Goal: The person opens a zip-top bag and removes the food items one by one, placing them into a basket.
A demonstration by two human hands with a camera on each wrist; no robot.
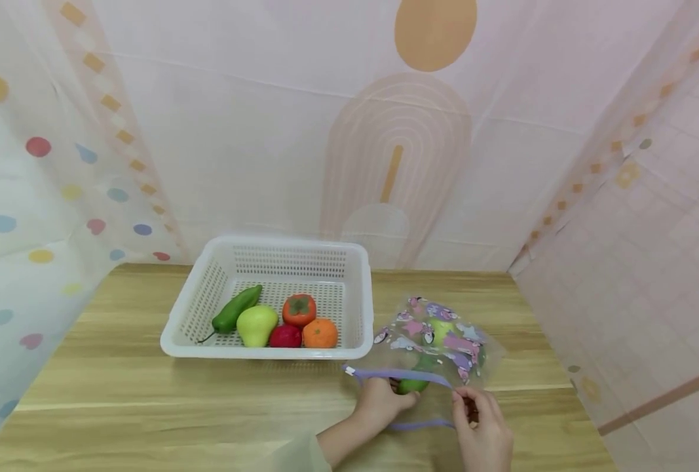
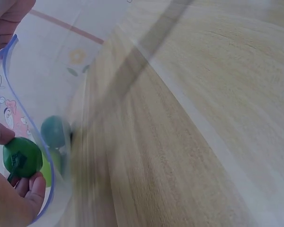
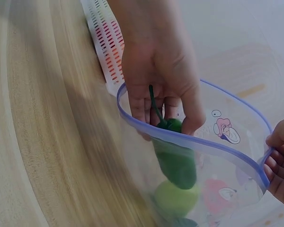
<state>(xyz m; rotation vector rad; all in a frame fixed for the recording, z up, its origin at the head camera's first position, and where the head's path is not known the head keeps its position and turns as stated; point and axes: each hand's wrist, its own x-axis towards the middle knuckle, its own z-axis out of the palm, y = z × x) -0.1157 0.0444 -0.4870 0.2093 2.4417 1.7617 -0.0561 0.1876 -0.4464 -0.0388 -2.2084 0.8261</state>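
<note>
My left hand (image 1: 378,401) reaches into the mouth of a clear zip bag (image 1: 414,344) printed with cartoon figures and edged in purple. Between its thumb and fingers it grips a green pepper (image 3: 176,163), stem toward the palm and tip pointing down into the bag. At the bag's right side, my right hand (image 1: 483,427) pinches the purple rim, and the mouth gapes. Inside the bag lie a yellow-green round fruit (image 3: 176,198) and a darker green round item (image 2: 54,131), whose kind the plastic blurs.
Left of the bag stands a white plastic basket (image 1: 169,344). It holds another green pepper (image 1: 237,308), a green pear (image 1: 256,326), a persimmon (image 1: 299,311), a dark red fruit (image 1: 285,336) and an orange (image 1: 320,334). Patterned curtains border the wooden table (image 1: 119,406).
</note>
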